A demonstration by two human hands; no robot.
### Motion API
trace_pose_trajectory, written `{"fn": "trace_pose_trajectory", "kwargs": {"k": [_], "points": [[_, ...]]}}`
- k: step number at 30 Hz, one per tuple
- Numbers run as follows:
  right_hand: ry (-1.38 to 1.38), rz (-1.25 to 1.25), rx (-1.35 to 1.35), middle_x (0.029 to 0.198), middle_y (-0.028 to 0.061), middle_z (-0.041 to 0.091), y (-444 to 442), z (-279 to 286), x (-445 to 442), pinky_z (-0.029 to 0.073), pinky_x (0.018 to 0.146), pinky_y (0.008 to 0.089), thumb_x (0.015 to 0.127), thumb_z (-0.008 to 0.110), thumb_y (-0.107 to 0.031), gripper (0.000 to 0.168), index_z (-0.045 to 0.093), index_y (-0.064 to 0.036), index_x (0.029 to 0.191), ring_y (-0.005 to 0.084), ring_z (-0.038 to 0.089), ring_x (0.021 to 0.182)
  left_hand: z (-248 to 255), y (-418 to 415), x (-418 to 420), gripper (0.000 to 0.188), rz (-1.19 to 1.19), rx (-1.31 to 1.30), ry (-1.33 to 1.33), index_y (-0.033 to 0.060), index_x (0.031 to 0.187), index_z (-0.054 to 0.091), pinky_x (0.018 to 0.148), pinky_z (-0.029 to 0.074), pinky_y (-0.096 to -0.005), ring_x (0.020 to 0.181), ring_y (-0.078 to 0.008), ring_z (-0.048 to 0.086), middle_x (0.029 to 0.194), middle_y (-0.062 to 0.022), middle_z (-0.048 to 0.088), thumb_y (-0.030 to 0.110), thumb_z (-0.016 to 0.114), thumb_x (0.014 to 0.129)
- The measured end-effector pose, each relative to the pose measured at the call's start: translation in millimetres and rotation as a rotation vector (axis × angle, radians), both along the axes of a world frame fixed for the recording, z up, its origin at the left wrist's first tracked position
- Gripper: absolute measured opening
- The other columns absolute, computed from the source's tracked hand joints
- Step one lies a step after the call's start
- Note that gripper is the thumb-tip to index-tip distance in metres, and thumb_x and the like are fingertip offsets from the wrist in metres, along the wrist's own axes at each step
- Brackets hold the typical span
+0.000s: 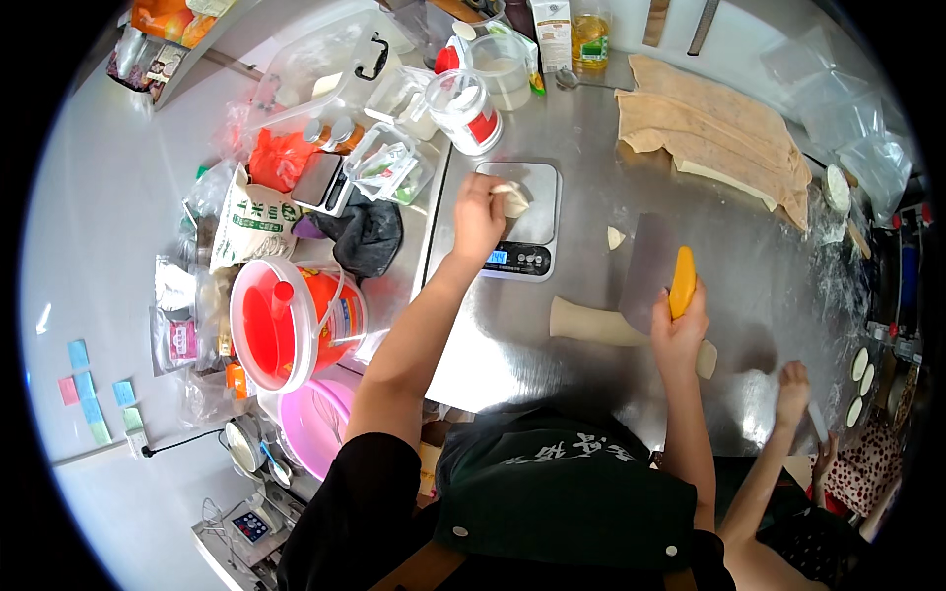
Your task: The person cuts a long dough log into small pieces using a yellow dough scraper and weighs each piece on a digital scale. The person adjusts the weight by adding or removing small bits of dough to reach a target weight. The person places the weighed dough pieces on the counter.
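Between the fingers of my left hand (482,218) is a piece of dough (511,199), held over the plate of a digital kitchen scale (543,214) with a lit display. My right hand (678,325) grips the yellow handle (684,277) of a dough cutter, whose broad metal blade (644,258) stands beside a thick roll of dough (591,323). The blade's lower edge meets the roll near its right part. A cut dough piece (706,360) lies right of my right wrist. One small dough scrap (615,237) sits between scale and blade.
A brown cloth (709,125) covers pale dough at the back right. Plastic tubs (464,114), a second scale (321,181) and a red bucket (299,325) stand left. At right, a co-worker's hand (794,391) is near a rolling pin (818,421) and several dough discs (859,364).
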State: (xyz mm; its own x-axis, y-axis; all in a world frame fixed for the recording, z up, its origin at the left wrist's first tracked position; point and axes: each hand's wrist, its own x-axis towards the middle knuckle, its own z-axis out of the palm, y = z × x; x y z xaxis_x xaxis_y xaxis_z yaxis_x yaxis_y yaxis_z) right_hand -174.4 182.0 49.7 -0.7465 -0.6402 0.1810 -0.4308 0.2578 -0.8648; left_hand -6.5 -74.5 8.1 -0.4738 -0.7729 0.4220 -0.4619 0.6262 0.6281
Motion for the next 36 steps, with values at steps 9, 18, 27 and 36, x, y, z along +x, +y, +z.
{"fn": "trace_pose_trajectory", "kwargs": {"k": [9,18,27,36], "points": [[0.228,0.067,0.246,0.07,0.0151,0.06,-20.0,-18.5,-11.0,0.049,0.053,0.0381,0.083,0.059,-0.009,0.041,0.047,0.0,0.121,0.031,0.061,0.056,-45.8,107.5,-61.9,0.021,-0.181,0.16,0.06,0.0004,0.094,0.061,0.066,0.051,-0.0402,0.074,-0.036,0.061,0.088,-0.0174,0.06,-0.003,0.065,0.073],[0.267,0.372,0.369,0.071,0.0193,0.062,-54.6,-38.2,-6.2,0.049,0.057,0.0459,0.077,0.059,-0.007,0.042,0.046,0.001,0.117,0.0377,0.062,0.064,-80.8,118.8,-73.5,0.015,0.028,0.272,0.057,-0.001,0.084,0.058,0.059,0.05,-0.0382,0.067,-0.0317,0.061,0.077,-0.015,0.057,-0.006,0.064,0.071],[0.301,0.363,0.464,0.07,0.0198,0.061,-91.1,-43.9,1.1,0.049,0.058,0.0474,0.076,0.059,-0.007,0.038,0.048,0.0,0.111,0.038,0.061,0.064,-75.9,118.8,-68.1,0.014,0.008,0.281,-0.031,0.0001,0.081,0.06,0.062,0.049,-0.0404,0.071,-0.0342,0.059,0.079,-0.0152,0.058,-0.007,0.062,0.069],[0.148,0.255,0.221,0.069,0.0199,0.061,-58.5,-36.6,-5.7,0.048,0.055,0.0471,0.076,0.059,-0.009,0.044,0.046,0.0,0.118,0.0393,0.06,0.06,6.2,28.8,-5.4,0.015,-0.034,-0.136,-0.079,0.0024,0.083,0.064,0.067,0.05,-0.0398,0.077,-0.033,0.06,0.082,-0.013,0.063,-0.004,0.065,0.07]]}}
